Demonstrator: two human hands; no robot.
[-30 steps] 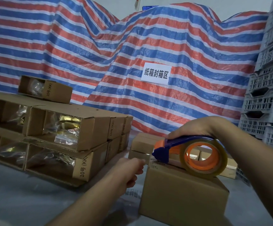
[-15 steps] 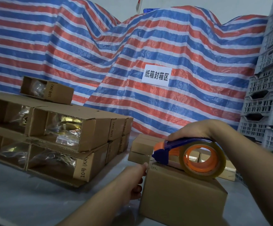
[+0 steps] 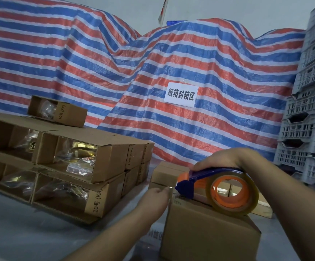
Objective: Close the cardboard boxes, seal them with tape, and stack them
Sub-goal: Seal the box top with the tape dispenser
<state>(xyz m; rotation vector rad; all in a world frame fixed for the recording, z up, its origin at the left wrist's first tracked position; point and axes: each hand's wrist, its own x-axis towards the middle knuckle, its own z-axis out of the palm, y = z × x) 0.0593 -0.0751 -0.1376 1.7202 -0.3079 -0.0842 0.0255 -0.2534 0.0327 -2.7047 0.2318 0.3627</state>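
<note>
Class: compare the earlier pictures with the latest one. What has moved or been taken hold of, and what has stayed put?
The left hand moved up from beside the box to its top front edge, apparently pinching the tape end. The right hand kept gripping the dispenser on the box. The stacked boxes stayed.

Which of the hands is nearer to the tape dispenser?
Right. The right hand grips the tape dispenser from above; the left hand is beside its front end, at the box's edge.
</note>
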